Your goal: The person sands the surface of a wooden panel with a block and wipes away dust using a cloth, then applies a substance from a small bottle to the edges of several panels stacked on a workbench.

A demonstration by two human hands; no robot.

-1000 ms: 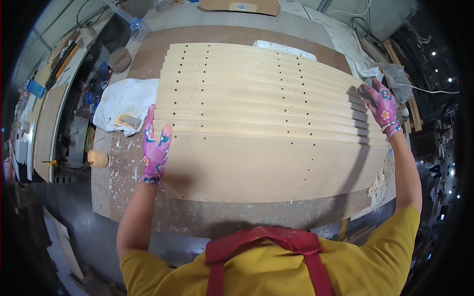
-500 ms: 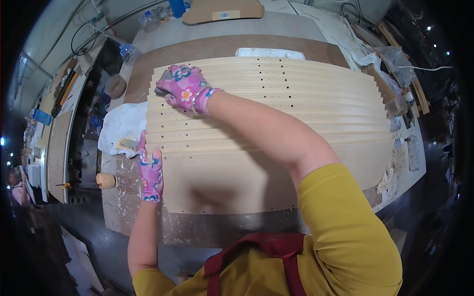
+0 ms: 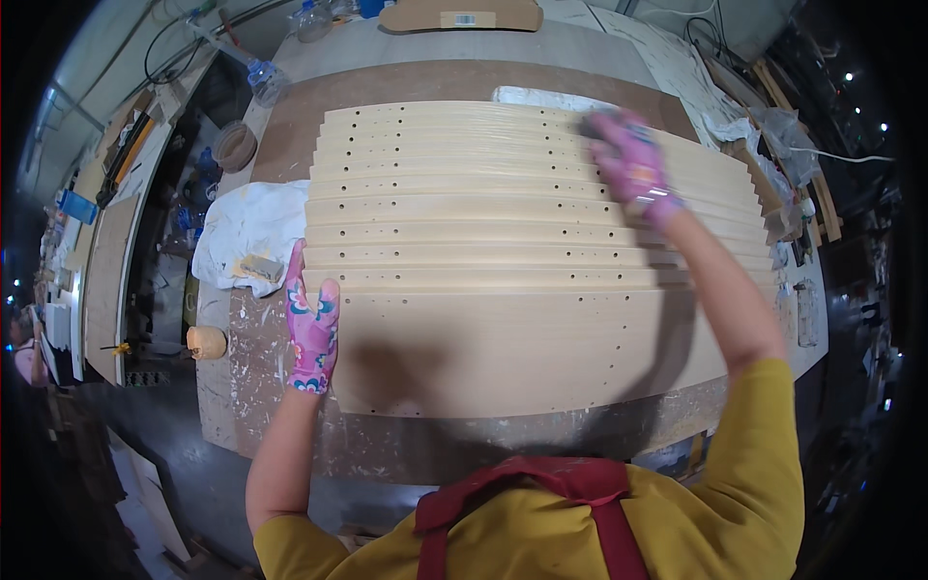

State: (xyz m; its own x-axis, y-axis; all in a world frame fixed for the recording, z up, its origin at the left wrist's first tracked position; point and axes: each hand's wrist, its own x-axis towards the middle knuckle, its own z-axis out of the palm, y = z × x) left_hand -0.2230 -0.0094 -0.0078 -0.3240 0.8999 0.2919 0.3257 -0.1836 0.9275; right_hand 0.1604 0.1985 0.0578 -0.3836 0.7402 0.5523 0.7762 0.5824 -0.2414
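Note:
Pale wooden boards with rows of drilled holes lie overlapped in steps across the table. My right hand, in a pink flowered glove and smeared by motion, is over the far right part of the boards. It is closed on a grey sanding block, of which only a dark blurred edge shows. My left hand, in a matching glove, rests at the boards' near left edge. Its fingers lie straight along that edge and its thumb is spread apart.
The worktable is paint-specked. Left of the boards lies a white cloth with a small block on it. A round tan object stands at the table's left edge. A white strip and a cardboard piece lie beyond the boards.
My right hand has swept from the far left end of the boards to the right with the sanding block. My left hand stays at the left edge; the whole view has shifted slightly.

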